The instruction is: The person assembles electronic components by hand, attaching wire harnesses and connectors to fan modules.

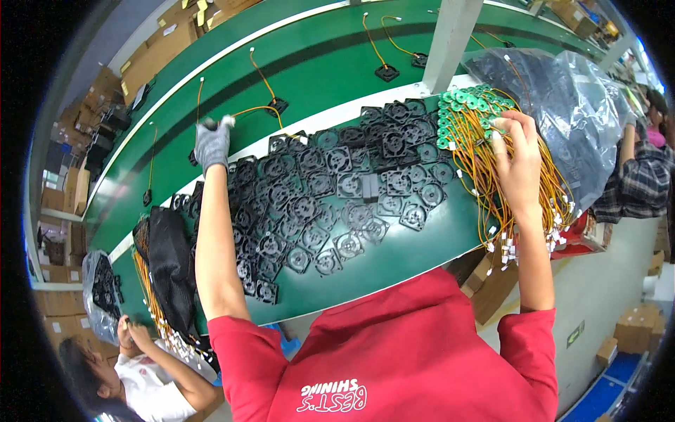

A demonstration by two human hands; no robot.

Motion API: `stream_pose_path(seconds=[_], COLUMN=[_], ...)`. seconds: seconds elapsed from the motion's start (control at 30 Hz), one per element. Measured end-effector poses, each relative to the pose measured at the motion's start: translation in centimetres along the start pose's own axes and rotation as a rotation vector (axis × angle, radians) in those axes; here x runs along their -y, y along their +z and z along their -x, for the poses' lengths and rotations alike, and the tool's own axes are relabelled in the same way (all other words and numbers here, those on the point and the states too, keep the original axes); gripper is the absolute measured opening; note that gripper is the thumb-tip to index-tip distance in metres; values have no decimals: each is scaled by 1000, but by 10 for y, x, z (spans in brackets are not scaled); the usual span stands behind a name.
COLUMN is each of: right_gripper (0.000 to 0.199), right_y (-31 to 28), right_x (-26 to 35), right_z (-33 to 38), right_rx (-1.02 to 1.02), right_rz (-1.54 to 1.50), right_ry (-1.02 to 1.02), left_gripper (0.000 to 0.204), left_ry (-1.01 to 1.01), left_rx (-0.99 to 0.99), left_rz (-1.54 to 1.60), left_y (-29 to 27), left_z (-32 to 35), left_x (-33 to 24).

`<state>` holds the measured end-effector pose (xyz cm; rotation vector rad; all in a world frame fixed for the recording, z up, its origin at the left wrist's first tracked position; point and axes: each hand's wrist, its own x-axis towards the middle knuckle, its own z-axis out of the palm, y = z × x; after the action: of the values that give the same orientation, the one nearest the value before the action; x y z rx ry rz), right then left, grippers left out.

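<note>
My left hand [212,145], in a grey glove with pale fingertips, reaches over the near edge of the green belt. Its fingers are curled, and a yellow wire [253,110] runs right from their tips to a white connector. What the fingertips pinch is too small to make out. Below this hand a black fan frame [193,157] partly shows. My right hand [519,158] is bare apart from pale finger covers. Its thumb and fingers close on a round green circuit board [488,133] in a heap of such boards, whose yellow wires [478,179] trail toward me.
Many black fan frames [302,207] cover the green table. Fans with upright-lying wires rest on the belt [316,63]. A grey post [452,46] stands at the belt's edge. A clear plastic bag [573,116] lies far right. Co-workers sit left [151,376] and right [636,176].
</note>
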<state>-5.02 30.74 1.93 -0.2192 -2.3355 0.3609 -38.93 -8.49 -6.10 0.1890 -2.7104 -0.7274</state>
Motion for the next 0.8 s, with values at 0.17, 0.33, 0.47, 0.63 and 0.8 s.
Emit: stream_pose_path(seconds=[0.17,0.33,0.47,0.63,0.8], right_gripper=[14,14,18,17,24], right_y=[-6,-16,-3,21,-37], right_x=[-36,-35,-34,-42,-55], right_z=[4,3,5,9,-41], right_rx=[94,123,261,399,-289], right_rz=[165,104,183,382,-180], right_ry=[72,115,-141,-252,57], left_gripper=[66,56,42,39,32], left_ry=[165,393,624,971,1219], left_rx=[95,-14,178,315,494], left_rz=[-328,-37,320,556,332], left_y=[7,-34,-66,-101,-87], left_z=[29,31,61,169,269], left_x=[-25,-65,-102,-149,-130])
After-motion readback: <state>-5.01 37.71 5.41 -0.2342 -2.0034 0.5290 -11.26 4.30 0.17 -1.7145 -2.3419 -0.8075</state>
